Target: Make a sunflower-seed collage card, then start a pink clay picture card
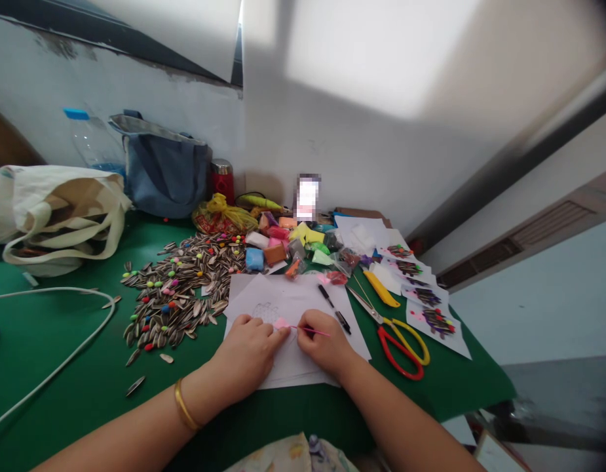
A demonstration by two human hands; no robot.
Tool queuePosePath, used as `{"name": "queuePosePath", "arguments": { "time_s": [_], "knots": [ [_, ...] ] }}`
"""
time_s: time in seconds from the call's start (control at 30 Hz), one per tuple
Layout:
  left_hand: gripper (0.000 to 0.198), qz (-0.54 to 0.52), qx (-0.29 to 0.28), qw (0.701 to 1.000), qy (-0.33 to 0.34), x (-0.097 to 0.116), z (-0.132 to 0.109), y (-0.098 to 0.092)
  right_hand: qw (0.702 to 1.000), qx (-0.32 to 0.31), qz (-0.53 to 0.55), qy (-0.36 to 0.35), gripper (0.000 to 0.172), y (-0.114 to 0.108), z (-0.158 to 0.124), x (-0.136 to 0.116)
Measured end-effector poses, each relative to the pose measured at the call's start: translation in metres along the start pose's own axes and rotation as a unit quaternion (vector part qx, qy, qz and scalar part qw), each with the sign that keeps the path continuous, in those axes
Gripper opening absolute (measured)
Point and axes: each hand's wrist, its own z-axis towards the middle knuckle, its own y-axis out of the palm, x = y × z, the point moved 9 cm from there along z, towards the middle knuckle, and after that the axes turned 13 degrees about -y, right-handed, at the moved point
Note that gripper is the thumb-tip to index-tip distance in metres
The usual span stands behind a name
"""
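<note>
My right hand (pixel 320 337) is closed around a thin pink stick (pixel 323 334), its tip pointing left over the white paper (pixel 303 295). Flat on the same sheets rests my left hand (pixel 251 347), a gold bracelet (pixel 183 406) on its wrist. Its index finger reaches to a small pink piece (pixel 282 322) that looks like modelling clay, close to the stick's tip. Just above the left hand, a pencil drawing (pixel 266 311) with a scaly pattern shows on the top sheet. A black pen (pixel 333 308) lies on the paper beyond the right hand.
Striped sunflower seeds (pixel 185 282) and coloured bits spread at left. Packets of coloured clay (pixel 276 254) are heaped behind the paper. At right lie scissors (pixel 398 337), a yellow cutter (pixel 382 289) and seed-decorated sheets (pixel 457 337). Bags (pixel 165 170), a phone (pixel 307 196) and a cable (pixel 94 337) surround these.
</note>
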Motion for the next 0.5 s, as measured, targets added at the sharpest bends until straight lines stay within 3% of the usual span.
{"name": "queuePosePath", "arguments": {
  "time_s": [0.5],
  "knots": [
    [0.045, 0.001, 0.003, 1.0, -0.001, 0.0001, -0.0001, -0.0006, 1.0, 0.001, -0.002, 0.002, 0.014, -0.0014, 0.0013, -0.0017]
  ]
}}
